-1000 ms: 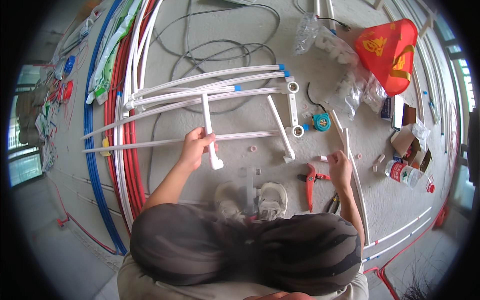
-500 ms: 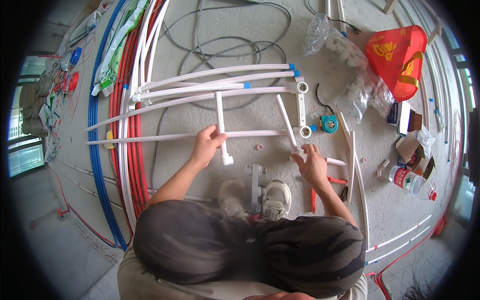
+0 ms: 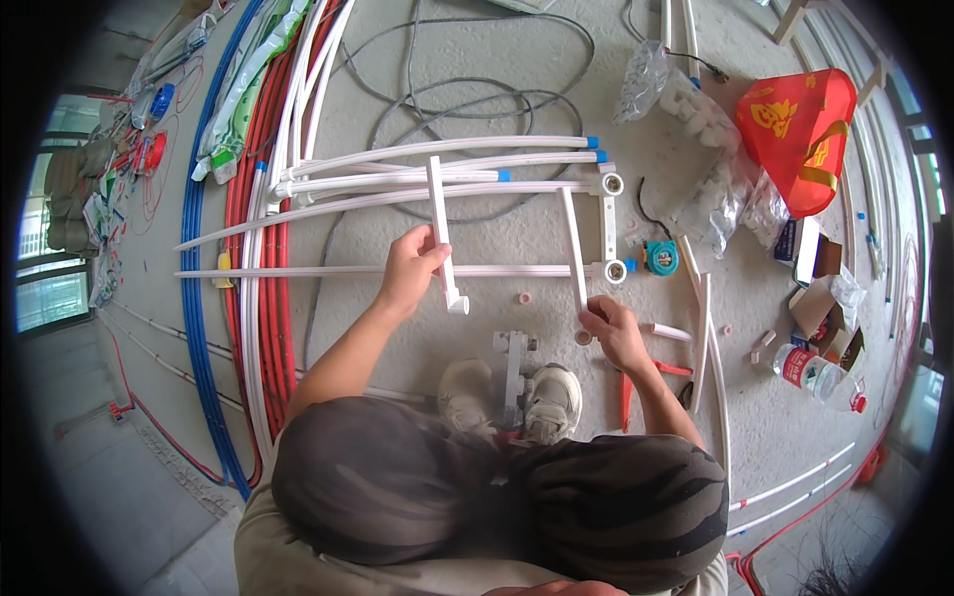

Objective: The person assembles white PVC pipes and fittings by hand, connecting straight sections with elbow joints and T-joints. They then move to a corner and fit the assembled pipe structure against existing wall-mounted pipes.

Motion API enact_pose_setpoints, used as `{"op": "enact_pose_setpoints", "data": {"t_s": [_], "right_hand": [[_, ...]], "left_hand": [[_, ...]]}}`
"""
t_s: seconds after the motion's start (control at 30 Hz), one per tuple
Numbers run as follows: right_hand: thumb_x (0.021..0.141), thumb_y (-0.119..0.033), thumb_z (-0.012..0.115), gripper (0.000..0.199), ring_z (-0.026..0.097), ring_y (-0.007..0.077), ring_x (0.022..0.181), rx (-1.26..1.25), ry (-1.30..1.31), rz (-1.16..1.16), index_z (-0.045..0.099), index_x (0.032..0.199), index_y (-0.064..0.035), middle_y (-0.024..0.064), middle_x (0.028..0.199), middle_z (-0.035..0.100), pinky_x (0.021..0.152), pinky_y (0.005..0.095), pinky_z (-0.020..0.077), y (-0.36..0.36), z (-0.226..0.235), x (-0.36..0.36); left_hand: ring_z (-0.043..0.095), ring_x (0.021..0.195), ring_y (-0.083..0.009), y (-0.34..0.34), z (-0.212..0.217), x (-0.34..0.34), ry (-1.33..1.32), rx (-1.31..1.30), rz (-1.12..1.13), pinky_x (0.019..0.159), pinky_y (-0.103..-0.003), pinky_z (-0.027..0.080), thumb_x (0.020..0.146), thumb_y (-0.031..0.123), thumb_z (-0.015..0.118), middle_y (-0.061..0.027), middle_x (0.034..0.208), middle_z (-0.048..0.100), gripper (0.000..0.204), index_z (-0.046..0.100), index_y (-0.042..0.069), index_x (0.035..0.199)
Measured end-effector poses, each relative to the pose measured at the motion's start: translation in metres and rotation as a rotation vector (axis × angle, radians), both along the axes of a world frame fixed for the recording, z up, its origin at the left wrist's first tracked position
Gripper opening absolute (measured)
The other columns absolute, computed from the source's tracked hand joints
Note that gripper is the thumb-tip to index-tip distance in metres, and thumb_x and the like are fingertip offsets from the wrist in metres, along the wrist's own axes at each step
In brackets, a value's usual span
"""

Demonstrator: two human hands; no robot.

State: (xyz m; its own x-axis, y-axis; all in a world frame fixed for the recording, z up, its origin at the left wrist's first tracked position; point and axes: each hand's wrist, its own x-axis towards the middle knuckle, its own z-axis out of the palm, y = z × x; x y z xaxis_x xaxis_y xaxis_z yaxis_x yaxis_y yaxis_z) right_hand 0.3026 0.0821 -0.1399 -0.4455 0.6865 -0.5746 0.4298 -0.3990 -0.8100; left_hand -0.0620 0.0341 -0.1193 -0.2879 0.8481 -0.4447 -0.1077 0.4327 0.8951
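Observation:
My left hand [image 3: 409,270] is closed around a short white plastic pipe [image 3: 437,204], which points away from me. On the pipe's near end is a white elbow fitting [image 3: 457,303], its round mouth facing right. To the right, my right hand [image 3: 616,333] grips the near end of a second short white pipe [image 3: 572,238]. A round fitting opening [image 3: 583,338] shows just below those fingers. Both pipes are held apart, over two long white pipes [image 3: 507,270] that run sideways into a fitting plate [image 3: 609,228] with two round ports.
A grey pipe-welding tool [image 3: 512,372] stands between my shoes. Red-handled cutters [image 3: 626,397], a teal tape measure [image 3: 660,257] and a water bottle [image 3: 807,372] lie rightward. A red bag [image 3: 800,139] sits far right; red pipes [image 3: 273,328] and blue pipes [image 3: 194,328] run along the left.
My right hand has closed on its pipe's near end and turned the pipe, so it points more directly away. In my left hand, the elbow's mouth has rolled into view. The view has shifted slightly.

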Motion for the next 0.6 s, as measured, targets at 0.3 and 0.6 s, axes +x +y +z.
{"op": "enact_pose_setpoints", "data": {"t_s": [0.3, 0.6], "right_hand": [[0.102, -0.012, 0.057, 0.024, 0.059, 0.0105, 0.094, -0.180, 0.468, -0.128, 0.060, 0.123, -0.0005, 0.0024, 0.104, 0.064, 0.081, 0.0279, 0.0485, 0.012, 0.023, -0.020], [0.099, -0.008, 0.056, 0.026, 0.064, 0.0148, 0.095, -0.216, 0.579, -0.151, 0.056, 0.123, 0.0009, 0.0083, 0.108, 0.068, 0.080, 0.0302, 0.0519, 0.010, 0.035, -0.039]], "left_hand": [[0.071, 0.091, -0.0233, 0.010, 0.048, 0.015, -0.419, -0.005, -0.003, 0.086, -0.035, 0.055, 0.102, 0.014, 0.061, -0.0109, 0.101, 0.070, 0.036, 0.060, -0.003, 0.133], [0.069, 0.091, -0.0229, 0.017, 0.062, 0.037, -0.485, -0.061, -0.011, 0.087, -0.036, 0.055, 0.101, 0.016, 0.064, -0.0115, 0.102, 0.069, 0.030, 0.063, -0.002, 0.125]]}}
